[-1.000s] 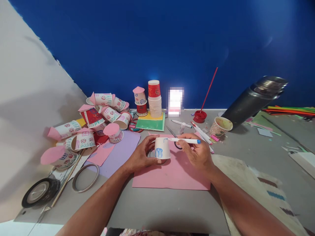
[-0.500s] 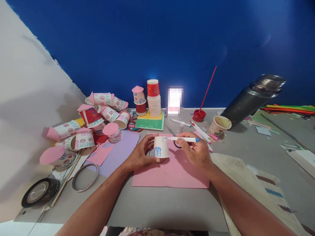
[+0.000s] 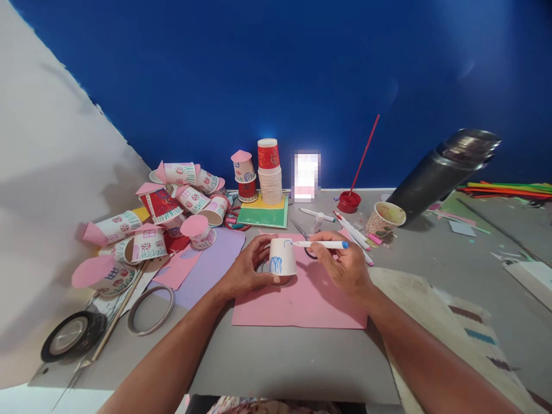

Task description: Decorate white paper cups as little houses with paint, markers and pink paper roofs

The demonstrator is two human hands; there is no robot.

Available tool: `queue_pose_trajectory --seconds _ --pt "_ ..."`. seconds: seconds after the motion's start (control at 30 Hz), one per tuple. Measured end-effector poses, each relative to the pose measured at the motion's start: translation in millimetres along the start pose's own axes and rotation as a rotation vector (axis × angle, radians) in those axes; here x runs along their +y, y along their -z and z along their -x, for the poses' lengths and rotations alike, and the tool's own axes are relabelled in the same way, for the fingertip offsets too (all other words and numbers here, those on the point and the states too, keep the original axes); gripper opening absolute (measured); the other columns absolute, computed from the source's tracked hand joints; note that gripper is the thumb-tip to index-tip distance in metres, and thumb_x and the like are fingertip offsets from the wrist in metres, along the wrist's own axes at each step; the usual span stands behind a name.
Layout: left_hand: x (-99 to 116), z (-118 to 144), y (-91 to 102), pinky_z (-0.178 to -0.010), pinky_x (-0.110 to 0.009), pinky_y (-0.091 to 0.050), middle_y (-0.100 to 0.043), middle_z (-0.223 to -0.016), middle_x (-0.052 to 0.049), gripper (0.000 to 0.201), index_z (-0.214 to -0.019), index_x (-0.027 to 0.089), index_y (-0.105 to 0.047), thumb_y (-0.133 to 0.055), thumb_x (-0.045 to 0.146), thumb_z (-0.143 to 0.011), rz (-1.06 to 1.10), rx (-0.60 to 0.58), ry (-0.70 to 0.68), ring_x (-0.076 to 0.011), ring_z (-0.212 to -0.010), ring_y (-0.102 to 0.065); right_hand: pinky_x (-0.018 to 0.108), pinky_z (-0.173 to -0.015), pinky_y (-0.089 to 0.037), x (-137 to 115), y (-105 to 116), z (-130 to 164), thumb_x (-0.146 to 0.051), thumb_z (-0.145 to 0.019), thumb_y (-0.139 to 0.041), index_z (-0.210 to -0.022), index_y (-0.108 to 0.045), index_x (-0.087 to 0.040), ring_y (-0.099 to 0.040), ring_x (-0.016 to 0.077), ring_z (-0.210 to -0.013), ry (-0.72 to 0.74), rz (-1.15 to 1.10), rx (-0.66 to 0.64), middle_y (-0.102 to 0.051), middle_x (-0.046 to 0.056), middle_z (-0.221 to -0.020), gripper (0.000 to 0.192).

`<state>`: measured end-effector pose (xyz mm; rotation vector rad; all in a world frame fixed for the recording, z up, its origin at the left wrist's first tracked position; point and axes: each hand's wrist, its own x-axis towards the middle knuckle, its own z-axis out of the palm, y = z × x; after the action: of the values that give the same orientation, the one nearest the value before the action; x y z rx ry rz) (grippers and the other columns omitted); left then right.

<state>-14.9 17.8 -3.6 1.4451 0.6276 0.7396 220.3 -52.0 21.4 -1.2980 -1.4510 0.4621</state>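
My left hand (image 3: 254,265) grips a white paper cup (image 3: 283,253) turned upside down, fingers behind its left side and thumb along its lower rim. Blue scribbled strokes cover part of its lower wall, and a small blue outline shows near the upper right. In my right hand (image 3: 340,261) is a white marker (image 3: 323,245) with a blue end. Its tip is at or very near the cup's wall by the outline. Beneath both hands lies a pink paper sheet (image 3: 302,313). Scissors (image 3: 298,228) lie just behind, partly hidden by my right hand.
Decorated cups with pink tops (image 3: 149,244) are heaped at left, near tape rolls (image 3: 150,310). A stack of cups (image 3: 271,185) stands at the back. At right are loose markers (image 3: 353,233), a patterned cup (image 3: 383,223), a dark flask (image 3: 431,178) and a cloth (image 3: 414,322).
The small blue outline on the cup has gained a short stroke or two. Both hands keep nearly the same place, and the view has shifted very slightly.
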Motion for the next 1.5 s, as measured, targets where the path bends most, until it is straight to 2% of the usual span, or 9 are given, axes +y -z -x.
queue_pose_trajectory --seconds 0.13,0.43,0.77,1.13,1.5 --pt "1.1 0.7 -0.8 -0.12 -0.053 -0.042 -0.055 -0.149 -0.011 0.08 -0.136 0.031 -0.057 -0.097 0.026 -0.066 0.009 0.014 0.013 -0.0361 -0.144 -0.051 0.027 -0.056 -0.048 -3.3 0.4 -0.4 -0.038 -0.093 -0.063 -0.087 -0.072 -0.022 -0.061 0.0149 -0.057 -0.013 -0.003 -0.006 -0.075 0.001 -0.074 0.019" --pt "4.1 1.2 -2.9 -0.12 -0.055 -0.042 -0.057 -0.148 -0.012 0.08 -0.134 0.029 -0.06 -0.098 0.028 -0.063 0.023 0.039 0.012 -0.0373 -0.143 -0.052 0.028 -0.059 -0.051 -4.5 0.6 1.2 -0.038 -0.094 -0.062 -0.088 -0.071 -0.022 -0.068 0.0178 -0.064 -0.031 -0.009 -0.022 -0.077 0.003 -0.076 0.019" --pt "1.4 0.8 -0.4 -0.115 -0.053 -0.046 -0.053 -0.152 -0.012 0.083 -0.137 0.03 -0.056 -0.097 0.028 -0.066 0.021 0.002 0.029 -0.0378 -0.143 -0.051 0.028 -0.058 -0.05 -2.6 0.5 2.0 -0.036 -0.093 -0.061 -0.088 -0.072 -0.022 -0.07 0.0186 -0.067 -0.022 -0.002 -0.032 -0.077 0.003 -0.078 0.018" --pt "0.5 1.4 -1.2 -0.114 -0.05 -0.046 -0.055 -0.15 -0.011 0.08 -0.136 0.03 -0.056 -0.096 0.025 -0.067 0.045 -0.004 0.016 -0.0357 -0.141 -0.053 0.028 -0.058 -0.051 -8.8 -1.8 3.7 -0.036 -0.092 -0.063 -0.087 -0.073 -0.022 -0.068 0.0177 -0.064 -0.009 -0.017 0.017 -0.076 0.003 -0.078 0.018" --pt "-3.1 0.5 0.7 -0.115 -0.05 -0.045 -0.055 -0.15 -0.012 0.081 -0.134 0.028 -0.056 -0.097 0.023 -0.065 0.059 -0.013 -0.009 -0.0364 -0.141 -0.053 0.026 -0.055 -0.048 -13.1 -6.4 4.4 -0.036 -0.09 -0.066 -0.086 -0.074 -0.021 -0.061 0.014 -0.058 -0.051 -0.042 -0.015 -0.076 0.002 -0.079 0.017"
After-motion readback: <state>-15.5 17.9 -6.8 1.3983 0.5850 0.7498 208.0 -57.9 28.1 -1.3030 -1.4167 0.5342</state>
